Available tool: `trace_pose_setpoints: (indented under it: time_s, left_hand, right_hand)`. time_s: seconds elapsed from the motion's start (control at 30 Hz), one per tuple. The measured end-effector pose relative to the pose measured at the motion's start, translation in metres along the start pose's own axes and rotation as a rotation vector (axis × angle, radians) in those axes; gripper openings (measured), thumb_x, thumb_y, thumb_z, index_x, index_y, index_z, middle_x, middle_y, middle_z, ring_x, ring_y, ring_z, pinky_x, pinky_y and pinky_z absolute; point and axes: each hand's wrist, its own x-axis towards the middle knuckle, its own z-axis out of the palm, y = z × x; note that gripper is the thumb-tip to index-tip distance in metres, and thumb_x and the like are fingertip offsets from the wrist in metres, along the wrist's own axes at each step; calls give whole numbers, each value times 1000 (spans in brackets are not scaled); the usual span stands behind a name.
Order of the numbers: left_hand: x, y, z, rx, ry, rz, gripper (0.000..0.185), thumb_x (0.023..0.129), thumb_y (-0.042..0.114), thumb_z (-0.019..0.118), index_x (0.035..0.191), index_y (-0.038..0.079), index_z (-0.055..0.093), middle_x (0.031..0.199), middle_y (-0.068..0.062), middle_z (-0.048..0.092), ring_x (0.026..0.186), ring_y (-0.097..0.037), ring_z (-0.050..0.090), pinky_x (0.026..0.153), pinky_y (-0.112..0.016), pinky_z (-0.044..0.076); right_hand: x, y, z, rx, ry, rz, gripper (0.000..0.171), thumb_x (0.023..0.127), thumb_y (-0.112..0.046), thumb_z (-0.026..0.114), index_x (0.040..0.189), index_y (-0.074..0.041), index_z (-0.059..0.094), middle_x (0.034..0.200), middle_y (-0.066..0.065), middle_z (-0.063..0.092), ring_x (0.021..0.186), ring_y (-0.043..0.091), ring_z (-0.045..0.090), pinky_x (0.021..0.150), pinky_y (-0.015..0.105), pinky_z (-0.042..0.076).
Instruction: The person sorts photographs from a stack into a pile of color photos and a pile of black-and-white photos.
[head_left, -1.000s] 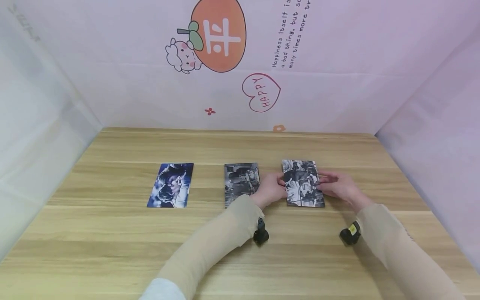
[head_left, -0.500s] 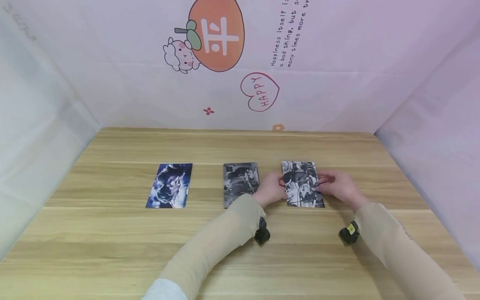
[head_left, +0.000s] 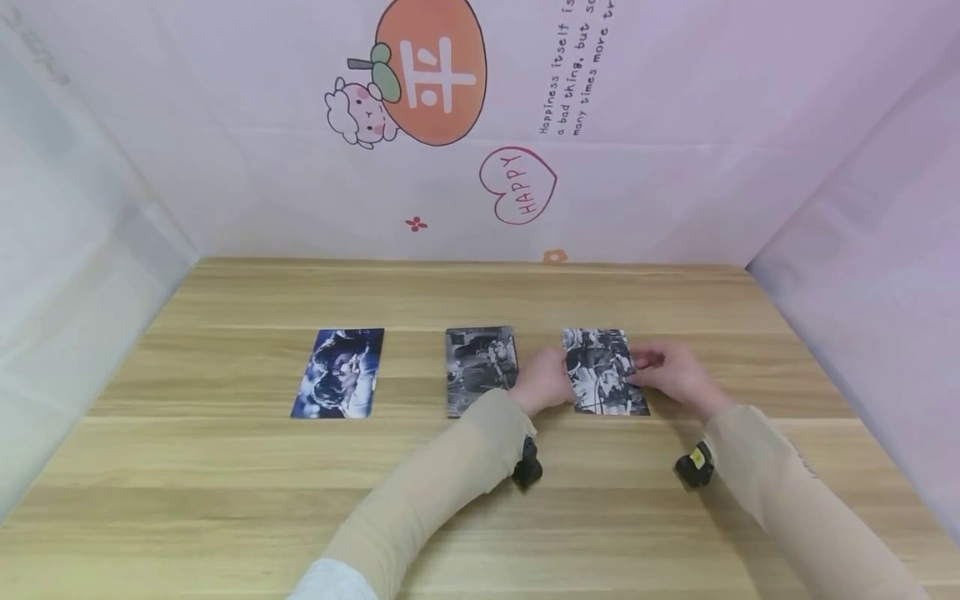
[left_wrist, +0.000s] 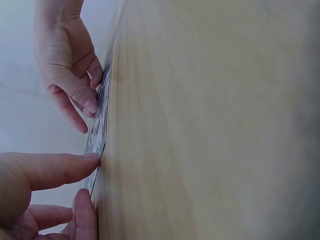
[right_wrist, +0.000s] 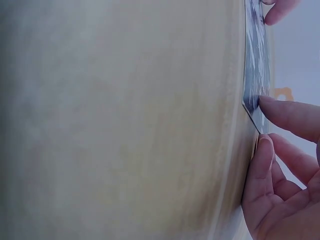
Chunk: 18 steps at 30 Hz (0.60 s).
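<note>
A black-and-white photo print (head_left: 603, 375) lies almost flat at the right of the wooden table, between both hands. My left hand (head_left: 542, 381) holds its left edge; in the left wrist view the thumb tip rests on the print (left_wrist: 100, 120) with curled fingers beside the edge. From the other side my right hand (head_left: 677, 372) pinches the right edge, its thumb on the face and a fingertip at the rim of the print (right_wrist: 256, 60) in the right wrist view. Left of these, a second black-and-white print (head_left: 480, 358) lies partly covered by my left hand and sleeve.
A blue-toned photo print (head_left: 341, 371) lies farther left, in the same row. The wooden table (head_left: 225, 500) meets a white back wall sheet (head_left: 637, 208) with cartoon drawings, and pale sheets stand at both sides. Small black wrist cameras hang under both sleeves.
The far edge of the right print has sunk toward the table, so it lies flatter. Both hands stay at its sides with only slight movement. The other prints have kept their places.
</note>
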Motion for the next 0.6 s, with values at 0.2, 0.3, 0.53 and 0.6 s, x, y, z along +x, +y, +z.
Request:
trace_pose_setpoints:
  time_s: [0.2, 0.3, 0.53, 0.6]
  left_hand:
    - [2, 0, 1, 15, -11, -35, 69, 70, 7, 78, 134, 0, 50, 73, -1, 56, 58, -11, 41, 52, -19, 40]
    - [2, 0, 1, -10, -11, -48, 80, 71, 9, 78, 142, 2, 41, 74, -3, 58, 57, -11, 42, 51, -20, 41]
    - [1, -2, -1, -162, 1, -17, 82, 75, 9, 74, 146, 2, 33, 73, 1, 54, 61, -10, 47, 53, -18, 42]
    - [0, -2, -3, -222, -1, -29, 80, 77, 9, 73, 146, 2, 32, 87, -3, 60, 71, -12, 54, 59, -19, 46]
  right_hand:
    - [0, -1, 0, 14, -9, 6, 61, 80, -14, 72, 130, 10, 48, 108, 24, 63, 94, 28, 61, 87, 38, 51]
    - [-1, -1, -2, 46, -17, 12, 62, 82, -16, 71, 132, 10, 45, 115, 27, 61, 100, 32, 61, 91, 42, 50]
    - [-8, -8, -13, 156, 11, 23, 61, 90, -16, 62, 141, 5, 36, 126, 31, 52, 106, 31, 58, 80, 18, 52]
    - [-9, -13, -16, 157, 16, 18, 61, 91, -14, 61, 142, 3, 34, 127, 30, 51, 106, 32, 57, 78, 16, 51]
